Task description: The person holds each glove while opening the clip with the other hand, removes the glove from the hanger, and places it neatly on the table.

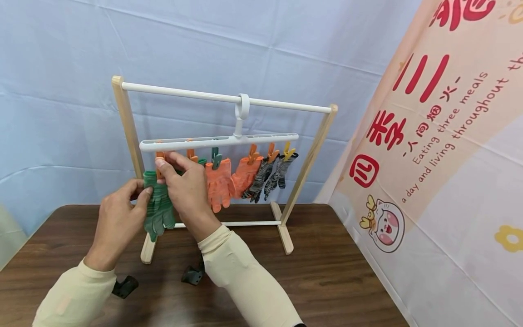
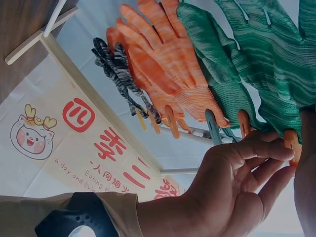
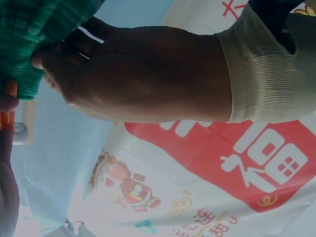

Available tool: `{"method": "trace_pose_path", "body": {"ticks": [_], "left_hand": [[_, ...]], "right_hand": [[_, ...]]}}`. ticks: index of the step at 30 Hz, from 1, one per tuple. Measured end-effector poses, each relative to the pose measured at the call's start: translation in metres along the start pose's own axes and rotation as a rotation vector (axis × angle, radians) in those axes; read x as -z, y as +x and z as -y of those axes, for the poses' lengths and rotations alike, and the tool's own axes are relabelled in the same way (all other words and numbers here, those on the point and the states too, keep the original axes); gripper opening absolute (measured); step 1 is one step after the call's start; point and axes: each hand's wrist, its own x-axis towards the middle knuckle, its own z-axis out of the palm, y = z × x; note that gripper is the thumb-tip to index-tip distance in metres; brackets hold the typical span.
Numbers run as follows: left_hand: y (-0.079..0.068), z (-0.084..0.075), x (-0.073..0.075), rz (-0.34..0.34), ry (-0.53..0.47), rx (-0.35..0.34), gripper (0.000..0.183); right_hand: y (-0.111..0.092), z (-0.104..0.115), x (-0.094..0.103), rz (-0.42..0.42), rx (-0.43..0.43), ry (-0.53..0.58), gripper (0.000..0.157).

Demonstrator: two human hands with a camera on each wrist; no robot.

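Note:
A green knit glove [image 1: 157, 210] hangs by its cuff at the left end of a white hanger [image 1: 185, 145]. My left hand [image 1: 117, 217] pinches the glove's cuff edge between thumb and fingers. With thumb and fingertips, my right hand [image 1: 189, 188] squeezes an orange clothespin [image 1: 160, 155] at that cuff; the left wrist view shows this pinch on the clothespin [image 2: 292, 143] closely. Behind the right hand a second green glove [image 2: 217, 64] hangs, mostly hidden in the head view. Farther right come orange gloves [image 1: 219, 184] and black-and-grey gloves [image 1: 282, 170], each clipped by the cuff.
The hanger hooks over the top bar [image 1: 175, 92] of a wooden-legged rack [image 1: 310, 163]. The rack stands on a dark wood table [image 1: 327, 277]. Other clothespins, such as a dark green one [image 1: 216, 159] and a yellow one [image 1: 288, 149], line the hanger. A printed cloth [image 1: 445, 150] hangs at right.

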Motion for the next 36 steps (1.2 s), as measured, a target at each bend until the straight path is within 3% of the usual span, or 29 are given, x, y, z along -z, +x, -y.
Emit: {"method": "trace_pose_path", "body": {"ticks": [5, 13, 29, 36], "left_hand": [[0.0, 0.002, 0.001, 0.004, 0.004, -0.001, 0.02], [0.0, 0.004, 0.0, 0.01, 0.01, 0.002, 0.019], [-0.001, 0.008, 0.002, -0.018, 0.034, -0.028, 0.012], [-0.005, 0.009, 0.003, -0.002, 0.038, -0.006, 0.013]], "right_hand": [[-0.003, 0.005, -0.002, -0.025, -0.002, -0.001, 0.025], [0.008, -0.023, -0.007, -0.059, 0.016, 0.061, 0.024], [0.01, -0.019, -0.013, -0.117, 0.032, 0.098, 0.019], [0.01, -0.019, -0.012, -0.119, 0.034, 0.103, 0.018]]}}
